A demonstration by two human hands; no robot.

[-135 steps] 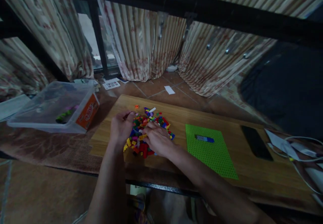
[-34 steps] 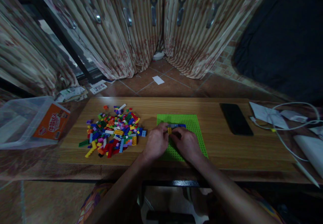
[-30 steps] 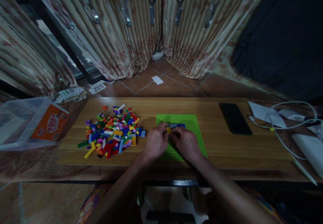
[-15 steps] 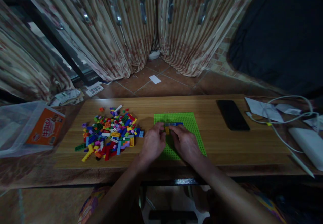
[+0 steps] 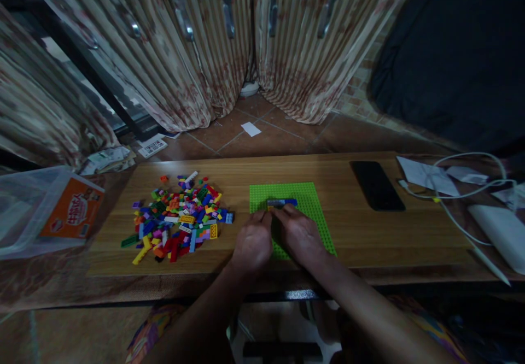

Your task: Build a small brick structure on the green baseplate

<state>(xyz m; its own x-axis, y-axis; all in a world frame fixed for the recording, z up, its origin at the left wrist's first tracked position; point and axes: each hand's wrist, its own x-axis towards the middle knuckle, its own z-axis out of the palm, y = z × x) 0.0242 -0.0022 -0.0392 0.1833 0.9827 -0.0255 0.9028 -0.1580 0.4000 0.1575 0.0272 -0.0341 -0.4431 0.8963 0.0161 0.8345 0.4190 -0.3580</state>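
A green studded baseplate [image 5: 305, 193] lies on the wooden board, under both hands. Near its middle stands a short row of building bricks, with a blue brick [image 5: 290, 202] at the right end and a greyish part at the left. Just on the near side of that row, a small yellow brick [image 5: 269, 209] shows between my fingertips, mostly covered. My left hand [image 5: 253, 239] is closed, its thumb and fingers pressed on the yellow brick from the left. From the right, my right hand [image 5: 298, 234] is closed against the same brick with its fingers bent.
A heap of mixed loose bricks [image 5: 180, 216] spreads over the board's left part. A clear plastic box [image 5: 24, 205] with an orange label stands farther left. To the right lie a black phone [image 5: 377, 186], a white cable [image 5: 471, 159] and a white device [image 5: 498, 238].
My left hand has moved nearer and turned, its fingers closing in beside the right hand's. The yellow brick is more covered, while more of the blue and grey row shows.
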